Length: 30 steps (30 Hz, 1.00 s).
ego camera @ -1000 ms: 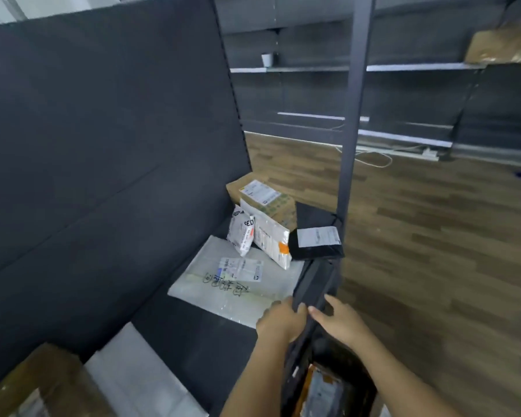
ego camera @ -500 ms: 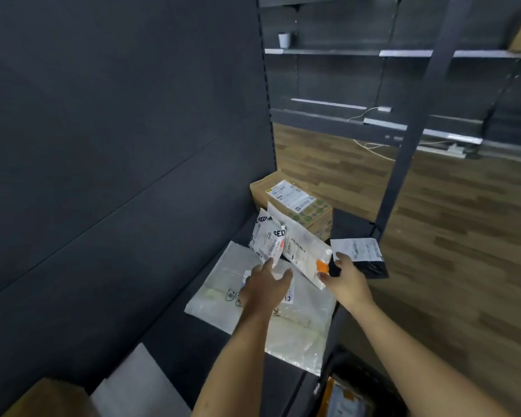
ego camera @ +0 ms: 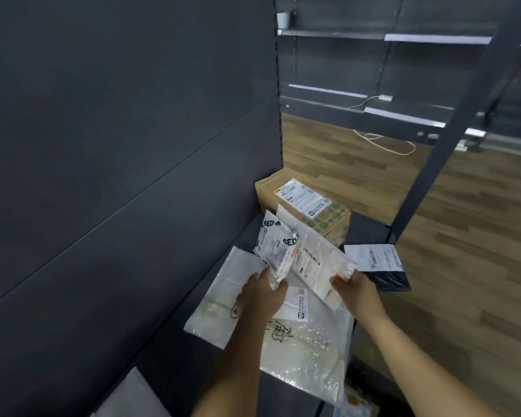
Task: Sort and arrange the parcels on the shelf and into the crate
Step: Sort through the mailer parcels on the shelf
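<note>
1. Left hand (ego camera: 262, 296) pinches the small white pouch (ego camera: 275, 251) by its lower end. Right hand (ego camera: 355, 288) pinches the long white mailer (ego camera: 316, 260) at its lower corner.
2. Both packets lean just in front of the cardboard box (ego camera: 301, 206).
3. Sorting looks early: the bubble mailer (ego camera: 310, 341) and black mailer (ego camera: 376, 266), also in front of the box, lie unarranged.
4. Both held packets are crumpled, with labels showing.

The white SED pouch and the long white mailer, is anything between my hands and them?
Nothing visible. The left hand pinches the lower edge of the SED pouch, and the right hand holds the orange-marked corner of the long mailer.
</note>
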Each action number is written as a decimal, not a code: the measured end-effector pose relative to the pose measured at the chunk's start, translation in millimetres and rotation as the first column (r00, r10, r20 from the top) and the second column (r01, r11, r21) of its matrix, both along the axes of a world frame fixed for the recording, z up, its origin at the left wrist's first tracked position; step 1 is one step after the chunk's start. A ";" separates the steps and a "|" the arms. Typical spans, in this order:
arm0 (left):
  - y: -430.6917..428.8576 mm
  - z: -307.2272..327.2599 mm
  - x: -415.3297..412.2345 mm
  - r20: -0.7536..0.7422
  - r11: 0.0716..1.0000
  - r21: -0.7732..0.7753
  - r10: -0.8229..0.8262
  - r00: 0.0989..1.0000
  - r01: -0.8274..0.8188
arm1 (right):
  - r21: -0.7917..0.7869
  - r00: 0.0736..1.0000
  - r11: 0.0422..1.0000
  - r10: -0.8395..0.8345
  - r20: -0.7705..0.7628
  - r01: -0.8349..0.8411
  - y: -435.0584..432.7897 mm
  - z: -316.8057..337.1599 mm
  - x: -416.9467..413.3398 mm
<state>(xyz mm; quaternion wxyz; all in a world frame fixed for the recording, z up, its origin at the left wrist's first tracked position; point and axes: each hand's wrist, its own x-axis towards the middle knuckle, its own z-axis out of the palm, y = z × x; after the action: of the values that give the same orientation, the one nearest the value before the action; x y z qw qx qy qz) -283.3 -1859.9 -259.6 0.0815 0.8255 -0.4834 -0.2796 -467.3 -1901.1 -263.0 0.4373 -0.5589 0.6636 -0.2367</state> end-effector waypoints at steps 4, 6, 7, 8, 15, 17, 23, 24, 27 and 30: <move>6.3 14.8 -6.4 -0.004 1.000 -0.024 0.010 1.000 -0.010 | -0.067 0.999 0.997 0.034 0.023 -0.032 7.3 12.8 -12.1; 14.9 25.7 -11.4 -0.007 0.999 -0.028 0.017 1.000 -0.017 | -0.105 0.998 0.994 0.028 0.053 -0.023 13.5 19.7 -23.0; 20.6 31.9 -14.4 -0.009 0.999 -0.027 0.021 1.000 -0.021 | -0.112 0.997 0.994 0.012 0.083 -0.003 16.7 24.0 -29.4; 26.5 38.7 -17.7 -0.009 0.999 -0.029 0.029 1.000 -0.029 | -0.116 0.994 0.993 -0.007 0.107 0.020 20.4 29.4 -36.7; 74.2 81.4 -57.9 -0.143 0.989 -0.067 0.121 0.982 -0.131 | -0.096 0.862 0.991 -0.030 0.505 0.091 52.8 81.3 -79.8; 88.2 96.1 -74.7 -0.327 0.978 -0.115 0.129 0.936 -0.175 | -0.031 0.757 0.998 -0.015 0.653 0.047 68.2 97.0 -82.3; 149.9 126.5 -103.9 -0.915 0.810 -0.152 0.101 0.390 -0.566 | 0.039 0.544 0.981 0.072 0.836 -0.189 125.4 115.9 -66.6; 161.5 129.6 -100.8 -0.914 0.777 -0.178 0.097 0.394 -0.604 | 0.048 0.512 0.972 0.079 0.855 -0.230 135.3 115.5 -60.7; 201.8 139.1 -80.0 -0.873 0.706 -0.266 0.112 0.475 -0.657 | 0.084 0.441 0.937 0.079 0.894 -0.338 161.6 113.7 -44.4; 251.1 156.0 -48.1 -0.801 0.666 -0.355 0.146 0.581 -0.656 | 0.095 0.449 0.917 0.097 0.888 -0.386 179.9 117.7 -26.6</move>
<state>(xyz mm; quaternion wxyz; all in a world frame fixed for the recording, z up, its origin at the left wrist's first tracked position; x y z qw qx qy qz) -331.3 -1608.7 -103.6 0.5942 0.6639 -0.2593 -0.3727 -493.9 -1721.3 -145.3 0.8161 -0.3823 0.2894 -0.3226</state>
